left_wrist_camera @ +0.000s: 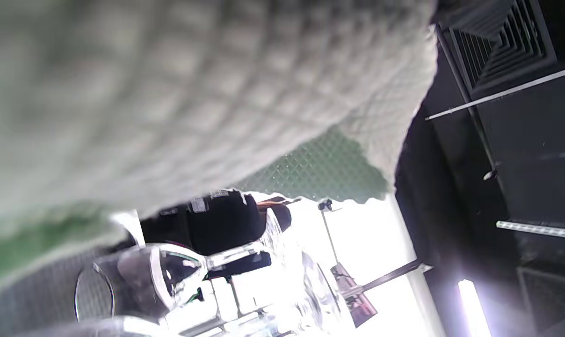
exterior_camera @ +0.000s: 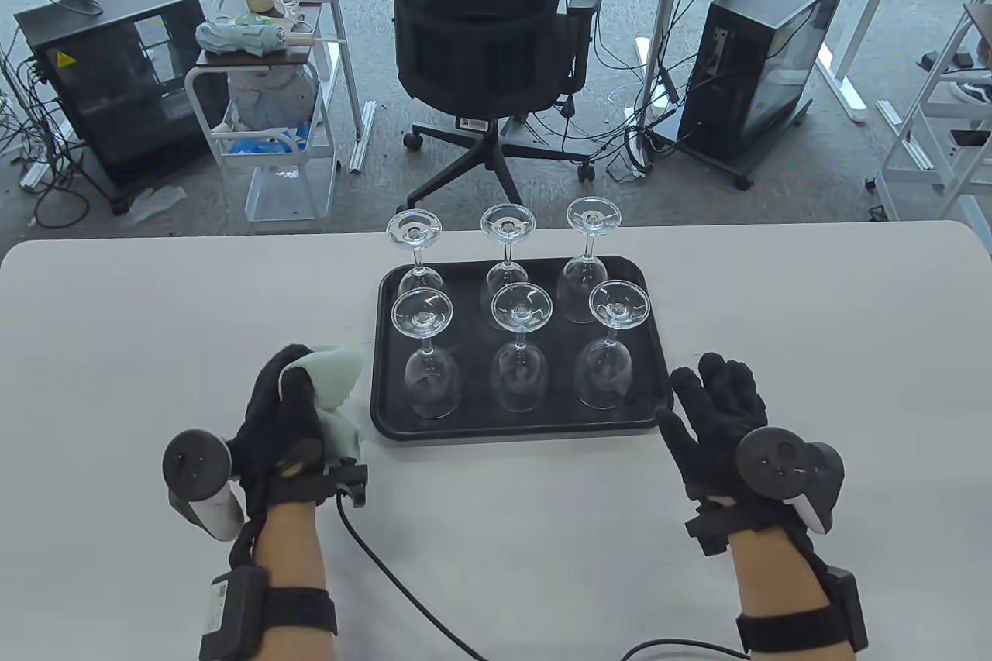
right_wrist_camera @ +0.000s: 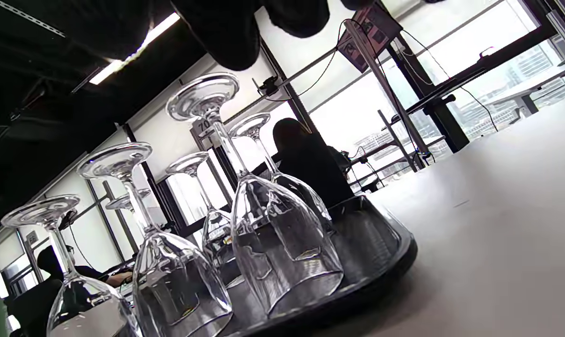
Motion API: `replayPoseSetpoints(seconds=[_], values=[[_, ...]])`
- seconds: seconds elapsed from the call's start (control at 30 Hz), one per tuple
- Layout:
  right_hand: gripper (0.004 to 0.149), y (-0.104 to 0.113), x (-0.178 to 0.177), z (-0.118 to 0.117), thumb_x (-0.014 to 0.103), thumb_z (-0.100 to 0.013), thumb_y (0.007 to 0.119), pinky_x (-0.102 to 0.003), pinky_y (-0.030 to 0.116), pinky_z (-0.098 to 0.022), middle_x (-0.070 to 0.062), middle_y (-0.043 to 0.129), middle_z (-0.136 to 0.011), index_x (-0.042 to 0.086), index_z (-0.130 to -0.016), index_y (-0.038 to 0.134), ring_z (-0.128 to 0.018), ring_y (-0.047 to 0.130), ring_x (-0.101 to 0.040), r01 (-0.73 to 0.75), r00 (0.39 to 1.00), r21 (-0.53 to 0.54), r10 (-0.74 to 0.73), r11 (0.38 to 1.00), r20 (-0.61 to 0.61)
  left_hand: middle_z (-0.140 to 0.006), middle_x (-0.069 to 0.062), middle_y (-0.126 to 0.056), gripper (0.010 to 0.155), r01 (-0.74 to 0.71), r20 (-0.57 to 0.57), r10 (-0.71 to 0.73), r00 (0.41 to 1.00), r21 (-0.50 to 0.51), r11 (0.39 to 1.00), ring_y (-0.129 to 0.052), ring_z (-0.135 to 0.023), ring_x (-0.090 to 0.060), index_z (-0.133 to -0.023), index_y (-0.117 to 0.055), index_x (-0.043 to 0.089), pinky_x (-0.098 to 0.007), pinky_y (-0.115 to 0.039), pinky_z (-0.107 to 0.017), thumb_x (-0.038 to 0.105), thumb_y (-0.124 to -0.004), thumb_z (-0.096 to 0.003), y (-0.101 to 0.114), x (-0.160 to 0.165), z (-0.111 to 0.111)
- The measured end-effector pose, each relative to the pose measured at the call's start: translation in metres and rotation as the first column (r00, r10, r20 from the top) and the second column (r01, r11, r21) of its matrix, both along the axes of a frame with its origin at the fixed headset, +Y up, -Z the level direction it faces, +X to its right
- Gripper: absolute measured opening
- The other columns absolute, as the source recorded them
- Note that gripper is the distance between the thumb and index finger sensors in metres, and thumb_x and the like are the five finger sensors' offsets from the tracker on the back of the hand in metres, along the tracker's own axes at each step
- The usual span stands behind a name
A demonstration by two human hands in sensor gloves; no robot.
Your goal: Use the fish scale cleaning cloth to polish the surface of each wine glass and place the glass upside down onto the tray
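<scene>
Six clear wine glasses (exterior_camera: 519,351) stand upside down on the black rectangular tray (exterior_camera: 384,351); the left hand (exterior_camera: 283,421) grips the pale green scaly cloth (exterior_camera: 337,382) beside it; the right hand (exterior_camera: 721,413) rests empty, fingers spread; the work seems finished, so the cloth should go down well apart from the stems.

six upturned glasses (exterior_camera: 515,351) crowd the tray (exterior_camera: 385,351); table (exterior_camera: 155,320) around lies open.
</scene>
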State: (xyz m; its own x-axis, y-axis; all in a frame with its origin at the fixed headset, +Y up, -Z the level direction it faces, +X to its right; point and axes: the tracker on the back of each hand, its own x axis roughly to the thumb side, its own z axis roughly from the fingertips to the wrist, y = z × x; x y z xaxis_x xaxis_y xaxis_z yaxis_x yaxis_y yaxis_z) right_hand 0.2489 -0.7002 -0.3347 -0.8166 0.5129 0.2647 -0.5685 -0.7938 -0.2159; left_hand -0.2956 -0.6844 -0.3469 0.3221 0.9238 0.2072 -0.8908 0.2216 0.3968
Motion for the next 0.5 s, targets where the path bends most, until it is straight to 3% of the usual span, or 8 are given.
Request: replayPoseSetpoints(seconds=[0.13, 0.2, 0.27, 0.3, 0.4, 0.43, 0.47, 0.5], values=[[0.067, -0.004, 0.000, 0.002, 0.064, -0.053, 0.069, -0.070, 0.043, -0.070, -0.014, 0.044, -0.118, 0.029, -0.108, 0.058, -0.106, 0.033, -0.045, -0.008, 1.000, 0.027, 0.008, 1.000, -0.005, -0.117, -0.001, -0.054, 0.054, 0.324, -0.058, -0.325, 0.944, -0.036, 0.946, -0.048, -0.110, -0.033, -0.103, -0.066, 0.028, -0.063, -0.047, -0.081, 0.053, -0.066, -0.0554, 0.033, -0.001, -0.019], [0.067, -0.007, 0.003, 0.002, 0.064, -0.053, 0.069, -0.070, 0.043, -0.069, -0.014, 0.045, -0.117, 0.028, -0.109, 0.058, -0.106, 0.033, -0.045, 0.004, 1.000, 0.007, -0.004, 1.000, -0.010, -0.118, 0.001, -0.053, 0.056, 0.443, -0.055, -0.460, 0.886, -0.187, 0.877, -0.047, -0.112, -0.032, -0.103, -0.066, 0.031, -0.064, -0.044, -0.082, 0.057, -0.069, -0.0535, 0.018, 0.001, -0.025], [0.067, -0.011, 0.007, 0.002, 0.064, -0.053, 0.069, -0.070, 0.043, -0.069, -0.015, 0.046, -0.117, 0.028, -0.108, 0.059, -0.106, 0.034, -0.045, 0.046, 0.999, 0.002, -0.046, 0.999, 0.008, -0.122, -0.001, -0.046, 0.070, 0.539, 0.074, -0.563, 0.823, -0.415, 0.733, -0.039, -0.114, -0.033, -0.108, -0.061, 0.033, -0.067, -0.034, -0.081, 0.066, -0.075, -0.0482, -0.016, 0.005, -0.032], [0.067, -0.014, 0.008, 0.001, 0.064, -0.053, 0.069, -0.070, 0.043, -0.069, -0.015, 0.045, -0.117, 0.027, -0.108, 0.058, -0.106, 0.033, -0.046, 0.059, 0.998, -0.017, -0.059, 0.998, 0.006, -0.124, -0.001, -0.039, 0.079, 0.606, 0.242, -0.599, 0.763, -0.590, 0.533, -0.031, -0.116, -0.033, -0.111, -0.055, 0.035, -0.069, -0.026, -0.079, 0.076, -0.072, -0.0455, -0.043, 0.006, -0.033], [0.068, -0.017, 0.006, -0.001, 0.064, -0.053, 0.069, -0.070, 0.043, -0.069, -0.016, 0.045, -0.117, 0.027, -0.109, 0.058, -0.106, 0.033, -0.046, 0.065, 0.998, -0.036, -0.065, 0.997, 0.003, -0.123, 0.003, -0.007, 0.090, 0.646, 0.586, -0.350, 0.730, -0.759, 0.077, -0.002, -0.114, -0.036, -0.114, -0.023, 0.046, -0.071, -0.007, -0.073, 0.092, -0.050, -0.0411, -0.097, 0.005, -0.027], [0.068, -0.017, 0.005, -0.001, 0.064, -0.053, 0.069, -0.070, 0.043, -0.069, -0.015, 0.045, -0.117, 0.027, -0.109, 0.058, -0.106, 0.033, -0.046, 0.058, 0.998, -0.038, -0.058, 0.998, 0.000, -0.118, 0.008, 0.007, 0.089, 0.625, 0.565, -0.335, 0.754, -0.775, 0.097, 0.010, -0.110, -0.032, -0.110, -0.011, 0.051, -0.070, -0.003, -0.071, 0.093, -0.046, -0.0397, -0.100, 0.004, -0.025], [0.068, -0.016, 0.005, -0.001, 0.064, -0.053, 0.069, -0.070, 0.043, -0.070, -0.015, 0.045, -0.117, 0.027, -0.109, 0.057, -0.106, 0.033, -0.045, 0.052, 0.999, -0.038, -0.052, 0.998, 0.000, -0.121, 0.005, -0.001, 0.089, 0.607, 0.488, -0.401, 0.775, -0.751, 0.259, 0.005, -0.111, -0.035, -0.113, -0.020, 0.047, -0.071, -0.004, -0.071, 0.091, -0.048, -0.0415, -0.099, 0.002, -0.022], [0.068, -0.016, 0.005, -0.001, 0.064, -0.053, 0.069, -0.070, 0.043, -0.070, -0.015, 0.044, -0.117, 0.028, -0.109, 0.057, -0.106, 0.033, -0.045, 0.051, 0.999, -0.038, -0.051, 0.998, 0.003, -0.122, 0.004, -0.009, 0.087, 0.578, 0.420, -0.442, 0.793, -0.747, 0.329, -0.001, -0.112, -0.035, -0.113, -0.029, 0.046, -0.071, -0.007, -0.071, 0.089, -0.052, -0.0415, -0.095, 0.000, -0.020]])
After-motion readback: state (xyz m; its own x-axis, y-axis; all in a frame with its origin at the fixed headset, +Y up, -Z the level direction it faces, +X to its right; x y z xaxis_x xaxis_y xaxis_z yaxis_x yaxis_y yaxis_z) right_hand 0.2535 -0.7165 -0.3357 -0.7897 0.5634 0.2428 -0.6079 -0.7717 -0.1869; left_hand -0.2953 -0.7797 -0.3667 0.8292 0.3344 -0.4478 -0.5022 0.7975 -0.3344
